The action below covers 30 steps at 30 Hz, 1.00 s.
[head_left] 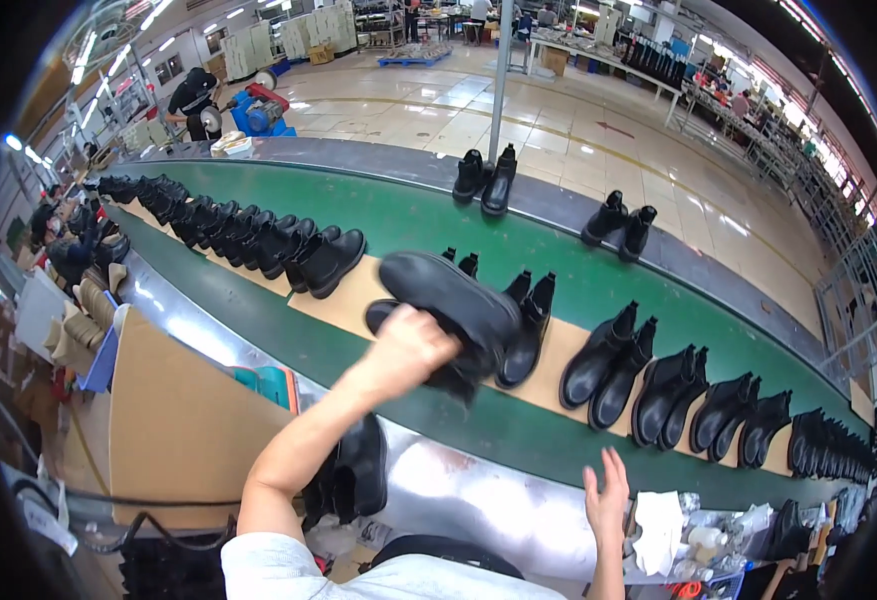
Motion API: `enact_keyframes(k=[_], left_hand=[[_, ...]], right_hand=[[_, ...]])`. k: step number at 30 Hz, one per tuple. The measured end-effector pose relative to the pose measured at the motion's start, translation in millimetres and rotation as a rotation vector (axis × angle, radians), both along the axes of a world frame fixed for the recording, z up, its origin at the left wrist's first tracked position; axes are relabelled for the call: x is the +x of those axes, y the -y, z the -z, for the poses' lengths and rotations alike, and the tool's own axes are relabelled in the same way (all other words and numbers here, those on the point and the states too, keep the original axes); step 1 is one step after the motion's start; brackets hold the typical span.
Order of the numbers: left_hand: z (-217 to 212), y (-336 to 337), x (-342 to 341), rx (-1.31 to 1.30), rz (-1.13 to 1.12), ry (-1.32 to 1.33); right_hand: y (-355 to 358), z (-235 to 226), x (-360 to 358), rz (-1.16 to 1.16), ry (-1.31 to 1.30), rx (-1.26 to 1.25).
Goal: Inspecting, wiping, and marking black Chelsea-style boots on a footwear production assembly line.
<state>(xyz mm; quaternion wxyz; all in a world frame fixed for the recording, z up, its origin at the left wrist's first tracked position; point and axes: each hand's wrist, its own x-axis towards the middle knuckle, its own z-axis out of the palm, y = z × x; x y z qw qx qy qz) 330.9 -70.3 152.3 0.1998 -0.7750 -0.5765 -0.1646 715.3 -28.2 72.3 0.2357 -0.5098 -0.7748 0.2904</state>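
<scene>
Well beyond boot (443, 290) in left fingers (434, 340), arrow (615, 130)

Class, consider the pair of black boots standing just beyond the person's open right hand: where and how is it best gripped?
Probably by both shafts, from above: the black boots stand soles down on the cardboard, shafts rising side by side, toes toward the person. The left side looks roomier, with bare cardboard showing; the next pair stands close on the right.

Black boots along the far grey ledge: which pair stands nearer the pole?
The left pair, right in front of the pole; the right pair stands apart, farther along.
</scene>
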Motion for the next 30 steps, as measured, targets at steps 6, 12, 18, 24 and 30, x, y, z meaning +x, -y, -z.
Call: enact_keyframes(k=[6, 12, 18, 24, 30], left_hand=[[111.8, 53.9, 126.8, -0.443, 0.661, -0.032], [79.5, 81.3, 142.2, -0.302, 0.274, 0.834], [212.1, 111.1, 114.5, -0.937, -1.022, 1.977], [188.1, 102.7, 128.2, -0.762, -0.743, 2.196], [100.5, 83.4, 130.8, -0.709, -0.454, 2.078]], right_hand=[[8.3, 100.0, -46.1, -0.487, -0.217, -0.294], [42.1, 131.6, -25.8, -0.192, -0.416, -0.789], [50.1, 150.9, -33.9, 0.145, -0.116, -1.152], [43.2, 152.7, -37.3, 0.194, -0.637, -1.295], [40.7, 120.3, -42.1, 0.104, -1.031, -1.513]])
